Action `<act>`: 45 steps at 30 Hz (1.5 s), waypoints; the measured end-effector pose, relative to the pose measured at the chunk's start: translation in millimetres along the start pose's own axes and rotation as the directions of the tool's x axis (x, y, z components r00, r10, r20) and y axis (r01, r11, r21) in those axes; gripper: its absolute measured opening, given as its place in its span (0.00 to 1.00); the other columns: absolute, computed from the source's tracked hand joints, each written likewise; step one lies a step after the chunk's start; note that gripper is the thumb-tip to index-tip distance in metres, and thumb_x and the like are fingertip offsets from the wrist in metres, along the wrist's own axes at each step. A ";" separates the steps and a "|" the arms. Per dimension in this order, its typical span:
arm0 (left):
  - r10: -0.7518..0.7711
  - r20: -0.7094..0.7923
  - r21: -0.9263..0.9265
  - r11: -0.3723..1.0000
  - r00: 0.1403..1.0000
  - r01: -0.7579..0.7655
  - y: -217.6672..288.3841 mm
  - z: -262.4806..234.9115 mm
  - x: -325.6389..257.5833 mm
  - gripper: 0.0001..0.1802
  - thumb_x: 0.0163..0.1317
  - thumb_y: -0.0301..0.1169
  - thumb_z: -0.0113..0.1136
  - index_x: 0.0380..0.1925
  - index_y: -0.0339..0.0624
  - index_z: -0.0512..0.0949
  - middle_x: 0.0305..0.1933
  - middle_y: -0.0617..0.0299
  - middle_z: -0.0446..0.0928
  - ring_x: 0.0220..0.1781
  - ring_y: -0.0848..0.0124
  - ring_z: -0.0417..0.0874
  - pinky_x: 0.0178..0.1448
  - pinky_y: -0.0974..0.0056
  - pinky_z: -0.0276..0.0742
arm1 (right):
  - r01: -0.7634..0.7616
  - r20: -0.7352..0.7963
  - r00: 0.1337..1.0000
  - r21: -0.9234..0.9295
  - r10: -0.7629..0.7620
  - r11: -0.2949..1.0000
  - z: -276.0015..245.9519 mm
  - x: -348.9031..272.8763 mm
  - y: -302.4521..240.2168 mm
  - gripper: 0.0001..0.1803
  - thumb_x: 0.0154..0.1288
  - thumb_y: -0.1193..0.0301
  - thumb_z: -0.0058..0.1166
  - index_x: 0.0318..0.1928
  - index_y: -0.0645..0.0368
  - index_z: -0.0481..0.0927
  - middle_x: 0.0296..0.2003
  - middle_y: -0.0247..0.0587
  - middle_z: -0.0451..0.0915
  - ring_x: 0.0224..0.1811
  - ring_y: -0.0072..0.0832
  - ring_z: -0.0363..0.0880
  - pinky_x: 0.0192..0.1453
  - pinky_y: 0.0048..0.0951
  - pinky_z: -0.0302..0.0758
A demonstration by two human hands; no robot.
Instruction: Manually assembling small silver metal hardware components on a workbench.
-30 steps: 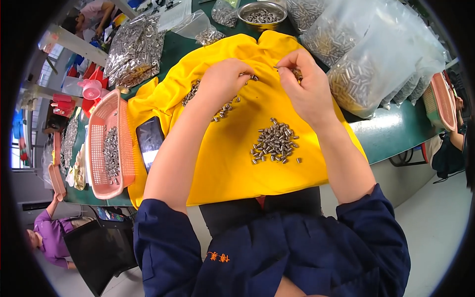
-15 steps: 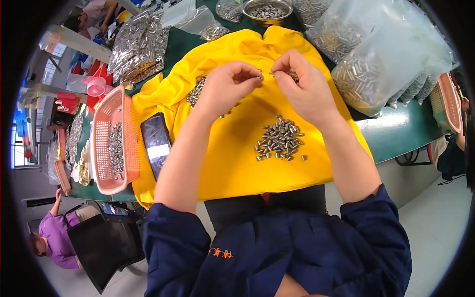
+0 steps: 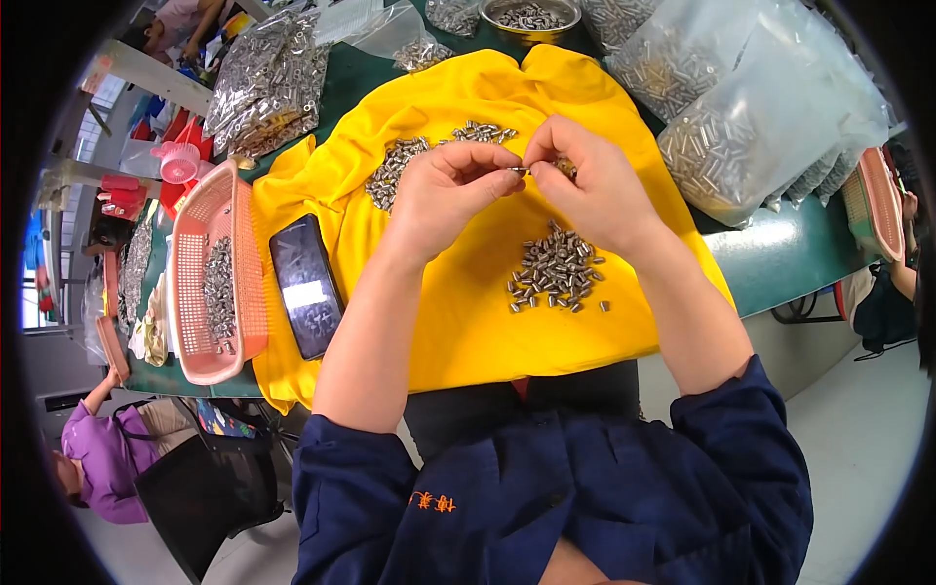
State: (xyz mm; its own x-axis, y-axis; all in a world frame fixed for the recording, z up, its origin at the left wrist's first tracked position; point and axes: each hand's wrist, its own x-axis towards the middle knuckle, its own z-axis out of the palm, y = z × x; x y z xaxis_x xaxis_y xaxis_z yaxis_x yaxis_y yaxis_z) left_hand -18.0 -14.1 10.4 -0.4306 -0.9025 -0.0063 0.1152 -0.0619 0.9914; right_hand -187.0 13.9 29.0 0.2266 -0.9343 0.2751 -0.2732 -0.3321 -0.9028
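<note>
"Where's the small metal piece (image 3: pixel 518 170)?"
"Upper centre of my remote feed: left hand (image 3: pixel 439 200) and right hand (image 3: pixel 595 180) pinch it, grips meeting. A metal pile (image 3: pixel 556 273) lies below on yellow cloth (image 3: pixel 468 341)."

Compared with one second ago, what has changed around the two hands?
The left hand and right hand have closed the gap between them, both coming a little toward the body; they now meet at a small metal piece. No letting go is visible. The metal pile, pink basket and phone stay where they were.
</note>
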 end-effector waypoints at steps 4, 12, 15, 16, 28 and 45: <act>0.004 -0.012 0.102 0.995 1.000 -0.003 5.5 2.4 -1.9 0.08 0.50 0.21 0.57 0.33 0.33 0.76 0.32 0.61 0.77 0.33 0.77 0.77 0.40 0.75 0.73 | 0.026 -0.014 0.999 -0.169 -0.029 0.985 3.3 -1.6 -1.4 0.02 0.51 0.79 0.43 0.28 0.63 0.67 0.21 0.38 0.70 0.23 0.25 0.67 0.28 0.24 0.65; 0.015 -0.070 0.159 0.987 0.997 -0.003 2.4 8.4 -1.3 0.07 0.49 0.22 0.58 0.31 0.33 0.77 0.29 0.63 0.78 0.32 0.79 0.77 0.38 0.75 0.73 | 0.049 -0.045 0.997 -0.290 -0.065 0.956 10.6 -0.9 6.6 0.03 0.52 0.74 0.43 0.28 0.60 0.67 0.20 0.48 0.72 0.24 0.45 0.71 0.28 0.38 0.66; 0.106 -0.094 0.381 0.923 0.990 -0.063 1.6 9.2 -3.4 0.07 0.48 0.24 0.58 0.30 0.35 0.77 0.27 0.62 0.78 0.30 0.78 0.78 0.37 0.74 0.72 | 0.064 -0.029 0.997 -0.322 -0.077 0.945 11.3 -0.2 6.8 0.03 0.52 0.74 0.43 0.28 0.60 0.67 0.20 0.49 0.72 0.24 0.46 0.70 0.28 0.39 0.66; 0.144 -0.086 0.462 0.883 0.986 -0.088 1.7 8.9 -2.8 0.08 0.48 0.25 0.58 0.30 0.37 0.77 0.26 0.62 0.78 0.29 0.77 0.78 0.36 0.74 0.72 | 0.055 -0.021 0.998 -0.314 -0.064 0.948 10.9 -0.2 7.0 0.04 0.52 0.74 0.43 0.28 0.60 0.67 0.20 0.48 0.72 0.24 0.44 0.71 0.28 0.37 0.66; -0.065 -0.087 -0.083 0.995 0.994 0.058 0.8 -10.0 0.9 0.07 0.52 0.25 0.57 0.32 0.39 0.75 0.28 0.66 0.74 0.30 0.79 0.74 0.34 0.75 0.70 | 0.098 -0.150 0.982 -0.137 -0.118 0.986 3.5 2.1 5.2 0.04 0.51 0.75 0.45 0.28 0.62 0.68 0.22 0.39 0.71 0.23 0.25 0.68 0.27 0.24 0.65; -0.058 0.077 -0.486 0.869 0.995 0.088 -6.9 2.8 -2.8 0.07 0.56 0.22 0.51 0.36 0.35 0.73 0.33 0.57 0.76 0.33 0.70 0.78 0.41 0.68 0.76 | 0.033 -0.046 0.999 0.098 -0.029 0.995 0.1 -1.6 -4.4 0.03 0.52 0.77 0.44 0.29 0.63 0.68 0.25 0.34 0.70 0.28 0.19 0.69 0.32 0.20 0.67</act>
State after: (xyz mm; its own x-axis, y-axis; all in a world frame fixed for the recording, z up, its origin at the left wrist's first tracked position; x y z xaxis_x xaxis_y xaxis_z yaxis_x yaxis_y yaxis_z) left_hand -20.0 -9.9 4.0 -0.5045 -0.8618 -0.0533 0.4974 -0.3405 0.7979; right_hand -186.1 16.8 32.6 0.1916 -0.9293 0.3159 -0.1724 -0.3487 -0.9212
